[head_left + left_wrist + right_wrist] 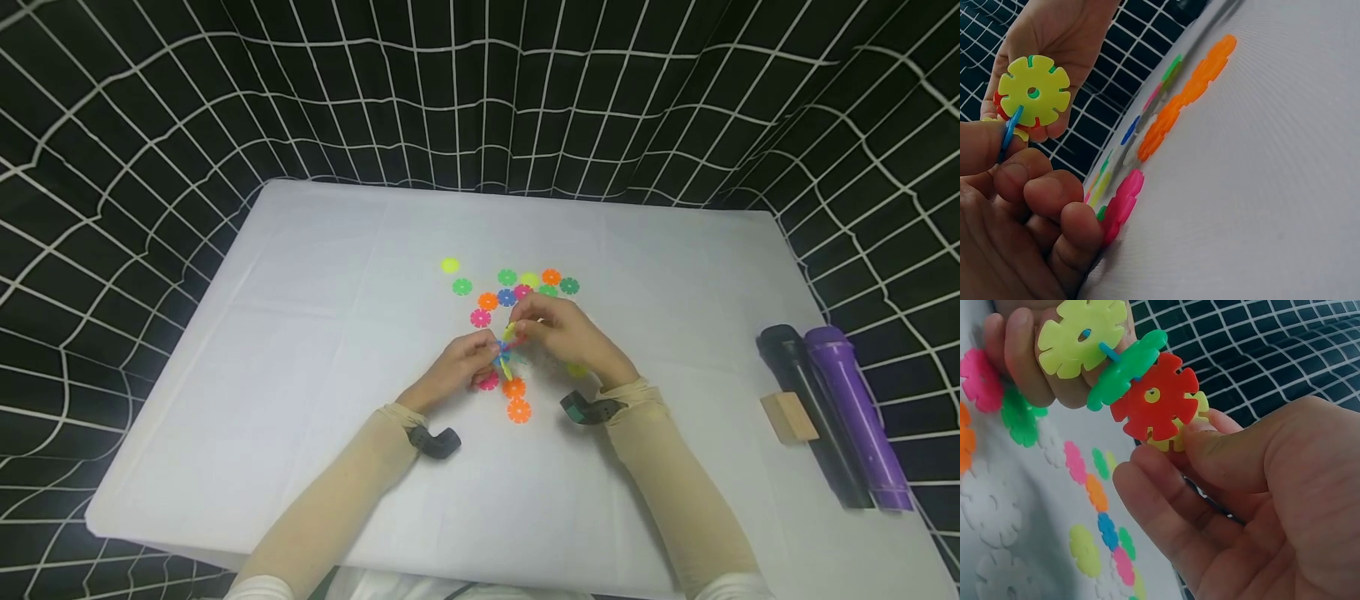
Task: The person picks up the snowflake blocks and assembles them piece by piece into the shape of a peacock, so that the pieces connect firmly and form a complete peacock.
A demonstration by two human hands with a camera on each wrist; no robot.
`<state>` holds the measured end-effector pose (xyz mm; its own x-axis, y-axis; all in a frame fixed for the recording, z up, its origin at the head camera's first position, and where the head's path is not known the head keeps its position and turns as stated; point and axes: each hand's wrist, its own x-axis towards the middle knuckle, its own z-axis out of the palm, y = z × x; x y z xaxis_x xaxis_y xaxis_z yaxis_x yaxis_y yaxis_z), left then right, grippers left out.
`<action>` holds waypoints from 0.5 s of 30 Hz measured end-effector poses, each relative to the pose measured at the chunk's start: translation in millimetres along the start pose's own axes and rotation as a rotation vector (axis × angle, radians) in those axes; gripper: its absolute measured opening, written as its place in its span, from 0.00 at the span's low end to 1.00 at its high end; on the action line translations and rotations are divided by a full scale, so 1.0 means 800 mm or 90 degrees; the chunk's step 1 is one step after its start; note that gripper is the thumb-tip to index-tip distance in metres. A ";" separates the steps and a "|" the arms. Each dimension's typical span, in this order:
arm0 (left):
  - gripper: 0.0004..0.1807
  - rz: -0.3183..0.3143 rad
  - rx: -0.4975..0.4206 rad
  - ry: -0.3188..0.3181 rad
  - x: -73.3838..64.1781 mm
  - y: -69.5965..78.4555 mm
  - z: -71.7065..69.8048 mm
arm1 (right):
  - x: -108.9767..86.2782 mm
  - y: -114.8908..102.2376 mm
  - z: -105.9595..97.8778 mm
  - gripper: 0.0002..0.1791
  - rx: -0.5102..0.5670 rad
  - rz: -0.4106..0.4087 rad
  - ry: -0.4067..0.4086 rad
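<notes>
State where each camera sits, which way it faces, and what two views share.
Head: on the head, facing forward and down over the white table; left hand, right hand and beige sleeves show.
Left wrist: on that wrist, facing along the left hand, which pinches a blue disc, toward the right hand beyond.
Right wrist: on that wrist, facing the right hand, which pinches a yellow disc; the left hand shows behind.
Shared: both wrist views show the interlocked notched discs between the hands.

Red, notched, flower-shaped plastic disc point(1167, 405): smooth, low sheen. White cloth table cover point(300, 333): matt, fine-ribbed. Near its right edge: tan rectangular wooden block point(789, 418), matt; purple plastic cylinder point(861, 417), glossy. Beige cloth sleeve point(341, 492): matt, creased.
</notes>
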<state>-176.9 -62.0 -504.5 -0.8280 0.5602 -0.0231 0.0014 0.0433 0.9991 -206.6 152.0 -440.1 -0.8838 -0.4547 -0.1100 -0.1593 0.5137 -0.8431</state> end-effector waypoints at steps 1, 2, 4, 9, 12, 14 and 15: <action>0.11 0.001 0.001 -0.002 0.000 0.000 0.000 | 0.000 0.000 0.000 0.04 0.000 0.003 -0.001; 0.11 0.000 0.002 -0.004 0.000 0.000 0.000 | 0.000 0.000 0.001 0.03 0.000 0.005 -0.002; 0.12 -0.002 0.004 -0.007 0.000 0.000 0.000 | 0.000 0.001 0.002 0.03 0.000 0.001 -0.008; 0.12 -0.013 0.012 -0.010 0.000 0.001 0.000 | -0.001 -0.001 0.005 0.03 -0.018 -0.014 -0.019; 0.11 -0.020 0.022 -0.013 0.000 0.001 0.000 | -0.001 -0.002 0.007 0.03 -0.029 -0.009 -0.019; 0.11 -0.022 0.031 -0.014 0.000 0.001 0.000 | 0.000 -0.004 0.009 0.03 -0.028 -0.004 -0.023; 0.10 -0.022 0.036 -0.014 0.000 0.000 -0.001 | 0.000 -0.004 0.010 0.04 -0.028 -0.003 -0.025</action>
<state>-177.0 -62.5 -504.4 -0.8161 0.5749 -0.0591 0.0053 0.1096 0.9940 -203.0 144.6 -441.6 -0.8656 -0.4845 -0.1269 -0.1832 0.5420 -0.8202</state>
